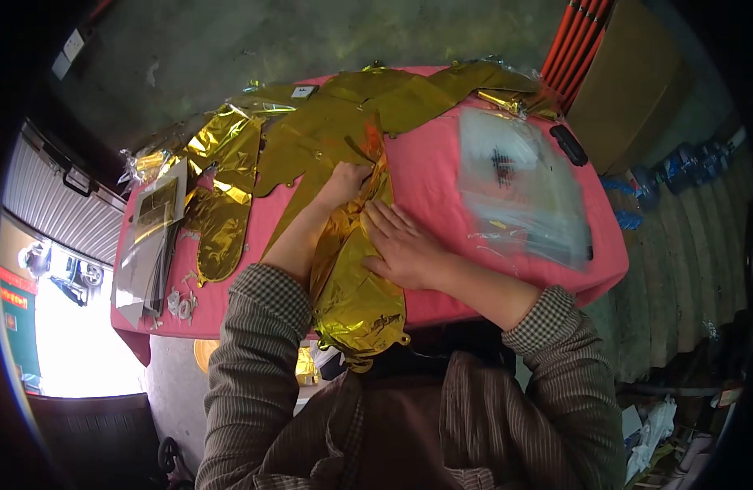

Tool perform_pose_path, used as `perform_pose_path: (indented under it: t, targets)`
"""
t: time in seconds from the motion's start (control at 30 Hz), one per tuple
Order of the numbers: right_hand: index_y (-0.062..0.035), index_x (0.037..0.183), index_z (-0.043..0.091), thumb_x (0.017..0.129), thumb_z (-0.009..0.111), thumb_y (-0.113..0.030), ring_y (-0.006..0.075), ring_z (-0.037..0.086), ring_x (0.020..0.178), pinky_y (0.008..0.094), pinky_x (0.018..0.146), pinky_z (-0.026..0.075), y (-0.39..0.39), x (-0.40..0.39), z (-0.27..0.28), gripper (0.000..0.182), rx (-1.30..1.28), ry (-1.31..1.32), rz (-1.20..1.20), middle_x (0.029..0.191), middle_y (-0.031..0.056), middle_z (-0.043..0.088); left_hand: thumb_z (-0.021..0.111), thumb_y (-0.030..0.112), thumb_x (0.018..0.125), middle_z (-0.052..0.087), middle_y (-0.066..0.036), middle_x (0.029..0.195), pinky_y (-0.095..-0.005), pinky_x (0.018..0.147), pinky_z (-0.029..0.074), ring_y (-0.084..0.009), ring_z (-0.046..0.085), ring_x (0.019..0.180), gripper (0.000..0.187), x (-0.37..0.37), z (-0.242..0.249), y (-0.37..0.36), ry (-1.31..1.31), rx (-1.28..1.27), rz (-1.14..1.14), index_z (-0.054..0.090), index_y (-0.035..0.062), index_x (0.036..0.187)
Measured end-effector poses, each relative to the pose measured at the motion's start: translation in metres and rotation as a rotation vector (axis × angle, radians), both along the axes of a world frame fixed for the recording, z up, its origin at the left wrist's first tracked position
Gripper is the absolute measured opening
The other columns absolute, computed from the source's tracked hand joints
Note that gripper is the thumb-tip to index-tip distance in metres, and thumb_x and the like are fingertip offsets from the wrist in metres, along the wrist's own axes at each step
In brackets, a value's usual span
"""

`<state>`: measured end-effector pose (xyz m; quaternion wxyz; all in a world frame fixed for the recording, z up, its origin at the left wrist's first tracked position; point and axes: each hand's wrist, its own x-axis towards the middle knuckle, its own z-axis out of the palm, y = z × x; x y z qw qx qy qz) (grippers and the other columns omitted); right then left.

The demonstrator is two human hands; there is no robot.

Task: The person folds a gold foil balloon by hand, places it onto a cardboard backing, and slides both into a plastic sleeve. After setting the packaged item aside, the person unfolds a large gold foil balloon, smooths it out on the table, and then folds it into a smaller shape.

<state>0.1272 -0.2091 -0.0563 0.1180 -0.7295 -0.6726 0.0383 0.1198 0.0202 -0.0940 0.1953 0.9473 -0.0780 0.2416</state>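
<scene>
A crumpled gold foil balloon (360,302), flat and with small tabs at its edge, lies lengthwise in front of me and hangs over the table's near edge. My left hand (344,184) is closed in a fist at the folded upper part of the foil. Pressed flat along the right side of the foil is my right hand (405,249), its fingers stretched out. More gold foil sheets (311,131) spread beyond both hands, and a rounded foil piece (223,237) lies to the left.
A pink cloth (429,171) covers the table. Clear plastic bags (519,188) are stacked at right, near a black object (568,144). Grey boards (152,245) stand at left beside white scraps (182,304). Beyond the right edge are a cardboard box (637,90) and blue bottles (690,163).
</scene>
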Motion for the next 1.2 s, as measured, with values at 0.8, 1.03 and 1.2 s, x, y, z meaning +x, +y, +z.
perform_pose_path:
  t: [0.8, 1.03, 1.2]
  targets:
    - [0.0073, 0.137, 0.025, 0.090, 0.043, -0.044, 0.0336, 0.014, 0.138, 0.0425, 0.112, 0.011, -0.001, 0.000, -0.001, 0.071, 0.059, -0.011, 0.026, 0.145, 0.0251, 0.020, 0.049, 0.039, 0.089, 0.043, -0.009, 0.135, -0.0463, 0.106, 0.024, -0.0261, 0.034, 0.130, 0.047, 0.001, 0.062, -0.033, 0.337, 0.218, 0.223, 0.051, 0.0110, 0.126]
    - [0.0076, 0.135, 0.028, 0.089, 0.045, -0.043, 0.0351, 0.018, 0.137, 0.0429, 0.112, 0.012, -0.001, 0.000, -0.006, 0.071, 0.110, 0.008, 0.033, 0.143, 0.0263, 0.024, 0.042, 0.047, 0.091, 0.038, -0.006, 0.140, -0.0481, 0.108, 0.021, -0.0245, 0.028, 0.134, 0.055, 0.008, 0.049, -0.025, 0.437, 0.163, 0.243, 0.042, 0.0134, 0.134]
    - [0.0077, 0.134, 0.029, 0.089, 0.046, -0.043, 0.0354, 0.018, 0.136, 0.0434, 0.112, 0.012, -0.001, 0.000, -0.006, 0.071, 0.124, 0.023, 0.033, 0.142, 0.0265, 0.025, 0.040, 0.049, 0.091, 0.031, -0.004, 0.145, -0.0477, 0.109, 0.019, -0.0226, 0.022, 0.136, 0.059, 0.012, 0.038, -0.023, 0.410, 0.205, 0.305, 0.033, 0.0163, 0.140]
